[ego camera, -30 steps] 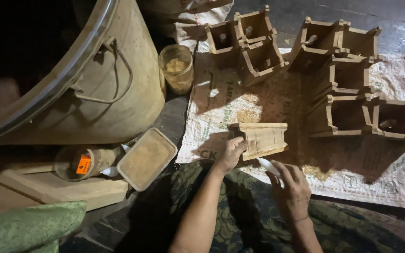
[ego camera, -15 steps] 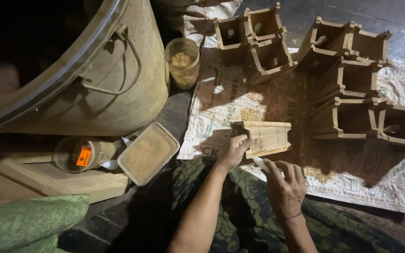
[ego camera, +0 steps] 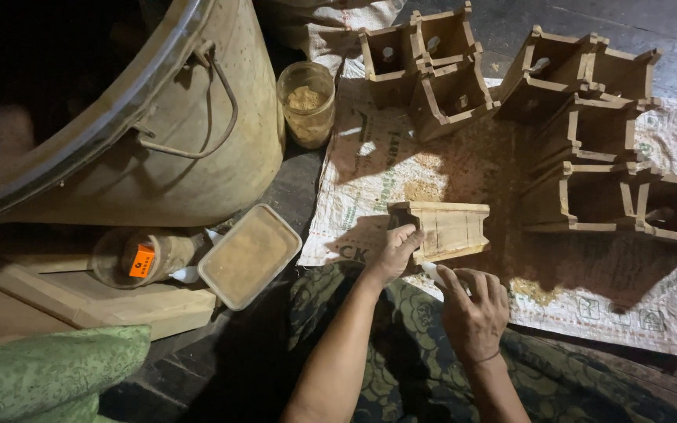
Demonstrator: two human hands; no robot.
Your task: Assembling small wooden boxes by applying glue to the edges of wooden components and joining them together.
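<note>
Head view: left hand (ego camera: 395, 252) grips the left end of a small wooden box (ego camera: 447, 229) lying on the woven sack (ego camera: 652, 313) — fingers clamped on it. Right hand (ego camera: 473, 304) pinches a small white piece (ego camera: 432, 271) just below the box, fingers together.

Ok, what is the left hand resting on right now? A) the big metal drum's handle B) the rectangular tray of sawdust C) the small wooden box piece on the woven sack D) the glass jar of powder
C: the left hand grips the near left edge of the small wooden box piece lying on the woven sack, apart from the jar, tray and drum.
</note>
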